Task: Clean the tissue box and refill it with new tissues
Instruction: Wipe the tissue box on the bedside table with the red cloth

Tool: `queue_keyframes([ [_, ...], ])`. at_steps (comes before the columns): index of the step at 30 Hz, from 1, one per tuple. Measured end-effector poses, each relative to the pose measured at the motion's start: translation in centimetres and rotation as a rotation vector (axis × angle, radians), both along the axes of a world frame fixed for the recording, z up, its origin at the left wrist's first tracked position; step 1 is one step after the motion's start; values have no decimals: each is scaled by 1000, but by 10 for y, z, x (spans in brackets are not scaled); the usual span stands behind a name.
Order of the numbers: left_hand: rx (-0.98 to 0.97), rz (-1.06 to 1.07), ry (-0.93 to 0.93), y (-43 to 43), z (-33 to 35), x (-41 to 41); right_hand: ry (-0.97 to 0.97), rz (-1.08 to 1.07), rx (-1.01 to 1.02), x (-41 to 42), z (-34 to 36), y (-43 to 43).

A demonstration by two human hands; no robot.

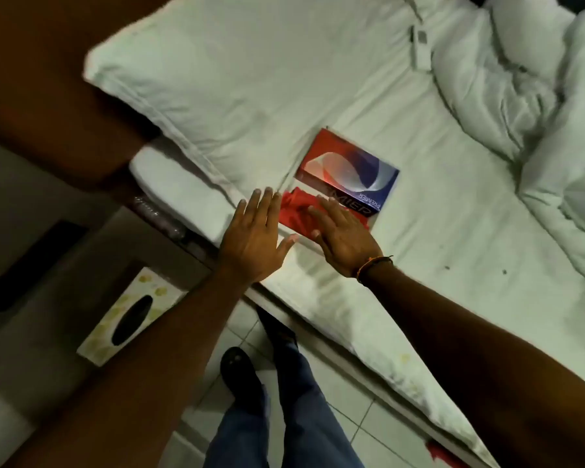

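Observation:
A red and blue tissue pack [347, 170] lies flat on the white bed, near its edge. A crumpled red cloth [296, 212] lies just in front of the pack. My right hand [343, 236] is spread flat with straight fingers over the right part of the cloth. My left hand [255, 238] is stretched out flat beside the cloth's left edge, fingers straight, holding nothing. A pale floral tissue box [130, 315] with a dark oval opening stands on the bedside table at lower left, under my left forearm.
A large white pillow [223, 79] lies behind the hands. A rumpled white duvet [537, 96] fills the right side. The brown headboard [48, 79] is at upper left. My legs and dark shoes [240, 369] stand on tiled floor below.

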State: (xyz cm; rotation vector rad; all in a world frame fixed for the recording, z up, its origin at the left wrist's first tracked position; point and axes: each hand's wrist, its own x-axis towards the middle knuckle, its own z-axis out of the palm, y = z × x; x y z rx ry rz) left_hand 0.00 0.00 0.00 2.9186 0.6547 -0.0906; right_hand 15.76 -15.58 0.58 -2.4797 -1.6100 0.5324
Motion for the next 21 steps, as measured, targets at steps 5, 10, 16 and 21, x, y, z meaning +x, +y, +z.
queue_keyframes([
  [5,-16,-67,-69,-3,-46,31,82,-3,-68,38,-36,0],
  [10,-87,-5,-1,1,-79,55,53,191,-263,64,-74,18],
  [16,-65,32,-62,-1,-102,60,-50,214,-237,66,-109,9],
  [21,-55,54,-71,-4,-108,61,-125,152,-145,59,-117,10],
])
